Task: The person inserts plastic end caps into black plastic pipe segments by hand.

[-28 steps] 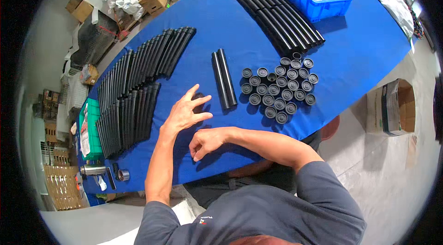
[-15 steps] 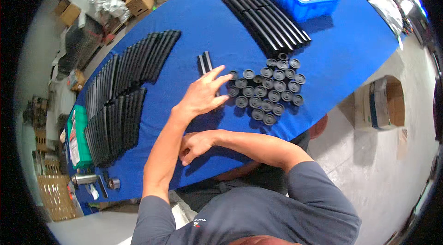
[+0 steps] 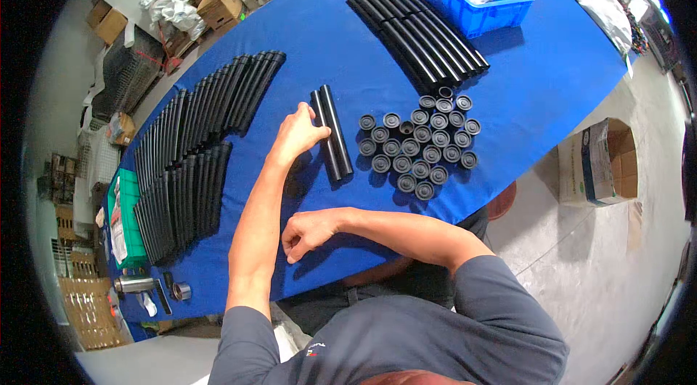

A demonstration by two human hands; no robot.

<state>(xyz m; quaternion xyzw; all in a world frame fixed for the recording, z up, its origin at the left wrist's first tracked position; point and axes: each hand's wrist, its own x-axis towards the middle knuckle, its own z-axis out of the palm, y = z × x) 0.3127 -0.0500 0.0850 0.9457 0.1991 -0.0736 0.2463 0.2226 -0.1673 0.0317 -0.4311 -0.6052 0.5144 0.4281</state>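
Observation:
My left hand [image 3: 296,132] is at the left one of two black tubes [image 3: 336,131] that lie side by side on the blue tablecloth. Its thumb rests across that tube, and its fingers curl down along the tube's left side. Closer to me, my right hand [image 3: 311,231] rests by the near part of the table, fingers curled in, with no object showing in it. To the right of the two tubes stands a cluster of round black caps [image 3: 410,145] with ringed tops.
A fan of black tubes with wider ends [image 3: 196,131] covers the left of the table. Plain black tubes [image 3: 414,29] lie at the back beside a blue crate [image 3: 494,18] holding clear bags. A green tray [image 3: 131,240] and a tape roll [image 3: 181,290] sit at the left.
My left hand has drawn back left from the caps to the left tube, its spread fingers now curled in. My right hand has stayed in place.

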